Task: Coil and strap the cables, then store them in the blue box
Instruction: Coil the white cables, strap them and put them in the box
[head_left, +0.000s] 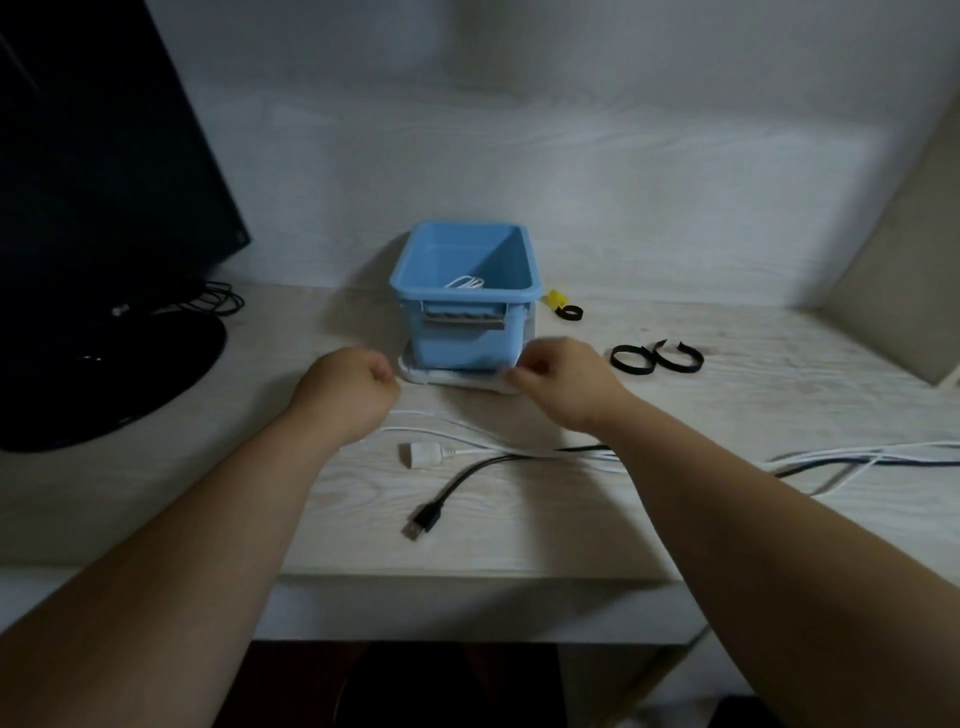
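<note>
Pale desk (779, 389): blue box (467, 343) lengthwise front-to-back; left hand (345, 387), right hand (558, 376), grip unclear.

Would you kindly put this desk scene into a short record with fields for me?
box: blue box, open, standing on a white tray
stored: white coiled cable inside the box
loose: white cable and black USB cable, uncoiled on the desk
straps: black straps lying right of the box, unused
hands: left hand and right hand, fingers curled, at the tray's front corners; grasp unclear
left side: monitor
</note>
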